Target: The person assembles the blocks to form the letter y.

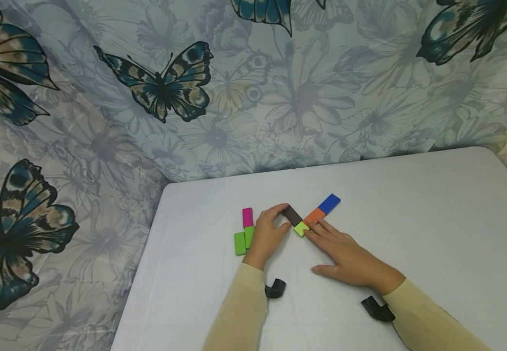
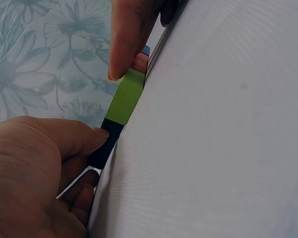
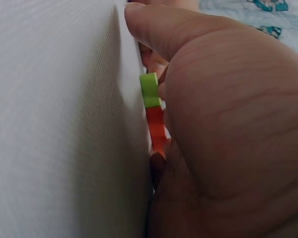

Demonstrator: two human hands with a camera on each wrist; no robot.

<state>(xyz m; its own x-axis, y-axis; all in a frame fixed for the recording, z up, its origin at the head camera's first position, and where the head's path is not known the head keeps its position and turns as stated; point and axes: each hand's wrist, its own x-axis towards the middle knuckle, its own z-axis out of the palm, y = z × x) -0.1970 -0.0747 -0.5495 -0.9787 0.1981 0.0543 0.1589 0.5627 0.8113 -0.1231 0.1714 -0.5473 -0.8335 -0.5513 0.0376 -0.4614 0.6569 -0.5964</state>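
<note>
My left hand [image 1: 267,239] pinches a dark brown block [image 1: 292,215] between thumb and fingers, and in the left wrist view the thumb lies against that block [image 2: 107,144]. A lime green block [image 1: 301,229] meets the brown one's lower end. From there an orange block [image 1: 314,216] and a blue block [image 1: 330,204] run up to the right, so the row forms a V flat on the table. My right hand [image 1: 350,257] has its fingers extended, their tips touching the lime and orange blocks, its thumb spread apart. The right wrist view shows lime [image 3: 150,89] beside orange [image 3: 156,126].
Left of my left hand lie a magenta block [image 1: 247,217] and two green blocks [image 1: 240,243], touching, partly behind the hand. The white-covered table [image 1: 433,234] stretches wide to the right. Behind it hangs a butterfly-print cloth [image 1: 306,97]. Black straps [image 1: 378,309] sit at both wrists.
</note>
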